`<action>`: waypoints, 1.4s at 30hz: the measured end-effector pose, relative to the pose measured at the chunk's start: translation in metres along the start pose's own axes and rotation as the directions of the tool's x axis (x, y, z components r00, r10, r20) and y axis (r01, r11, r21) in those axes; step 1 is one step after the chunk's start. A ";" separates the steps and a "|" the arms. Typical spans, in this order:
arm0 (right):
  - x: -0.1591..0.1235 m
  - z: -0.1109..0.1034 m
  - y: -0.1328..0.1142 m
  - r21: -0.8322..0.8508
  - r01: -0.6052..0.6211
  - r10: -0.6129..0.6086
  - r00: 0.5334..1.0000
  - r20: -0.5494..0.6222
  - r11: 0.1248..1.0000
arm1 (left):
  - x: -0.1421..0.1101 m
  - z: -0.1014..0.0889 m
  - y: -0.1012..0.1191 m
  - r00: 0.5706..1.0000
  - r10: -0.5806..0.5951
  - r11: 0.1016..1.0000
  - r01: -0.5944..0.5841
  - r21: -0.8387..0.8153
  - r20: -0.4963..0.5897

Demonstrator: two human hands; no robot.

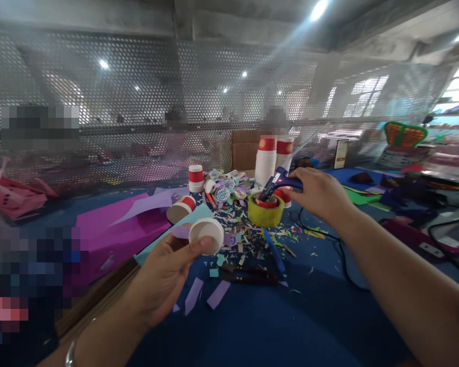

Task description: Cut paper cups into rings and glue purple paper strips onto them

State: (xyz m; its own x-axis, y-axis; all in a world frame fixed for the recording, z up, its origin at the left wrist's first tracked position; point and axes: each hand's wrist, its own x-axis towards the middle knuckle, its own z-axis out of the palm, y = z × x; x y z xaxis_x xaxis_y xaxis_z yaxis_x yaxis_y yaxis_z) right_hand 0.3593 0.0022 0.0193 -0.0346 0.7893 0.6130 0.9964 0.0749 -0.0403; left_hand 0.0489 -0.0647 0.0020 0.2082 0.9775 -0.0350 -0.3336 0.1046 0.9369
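Observation:
My left hand [164, 272] is closed around a small white paper cup [206, 235], held bottom-up above the blue table, with a strip of purple paper [180, 232] against it. My right hand [319, 193] reaches forward and grips a blue hot glue gun [277, 183] by its handle. The gun's nozzle points down into a roll of yellow tape [265, 214] standing on the table. A black cord [329, 239] trails from the gun toward me.
Paper scraps [248, 234] litter the blue table [290, 316]. Scissors [248, 275] lie near me. Red-banded paper cups [196, 178], a cup stack [265, 160], purple sheets [115, 224] and a perforated screen [137, 102] stand beyond. A blue pen [273, 250] lies by the tape.

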 end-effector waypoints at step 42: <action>-0.029 -0.016 -0.091 0.883 -0.072 -0.328 0.912 0.247 0.464 | 0.005 -0.009 -0.003 0.985 0.036 0.983 -0.065 0.172 0.166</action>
State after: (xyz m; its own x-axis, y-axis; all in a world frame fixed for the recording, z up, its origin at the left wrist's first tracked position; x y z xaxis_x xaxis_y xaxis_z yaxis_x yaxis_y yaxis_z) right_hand 0.2713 -0.0371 0.0177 -0.3773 0.8456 0.3778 0.3962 0.5160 -0.7594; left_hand 0.0429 -0.0587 -0.0040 0.3460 0.9365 0.0568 -0.1829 0.0079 0.9831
